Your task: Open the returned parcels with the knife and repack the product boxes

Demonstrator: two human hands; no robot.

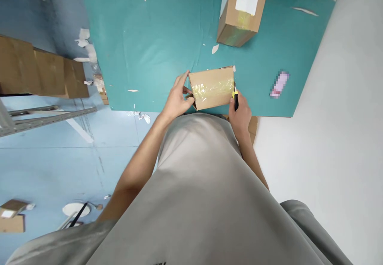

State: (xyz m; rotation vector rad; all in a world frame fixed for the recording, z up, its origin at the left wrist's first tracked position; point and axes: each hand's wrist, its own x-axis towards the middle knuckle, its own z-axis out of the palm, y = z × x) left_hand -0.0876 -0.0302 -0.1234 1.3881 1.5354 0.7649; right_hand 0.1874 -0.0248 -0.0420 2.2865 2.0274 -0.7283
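Note:
A small cardboard box [213,97] with shiny yellowish tape along its top lies at the near edge of the green table, close to my body. My left hand [178,97] grips the box's left end, fingers at the far corner and thumb at the near one. In my right hand [241,115] is a black and yellow utility knife [236,100], held against the right end of the box. Whether its blade is in the tape or cardboard I cannot make out.
A taller taped carton [239,31] stands farther back on the green table [155,37]. To the right lies a blurred pink object [279,84]. Paper scraps [215,49] are scattered about. Large cardboard [42,69] and a metal frame [50,115] are at left; a white wall [338,117] borders the right.

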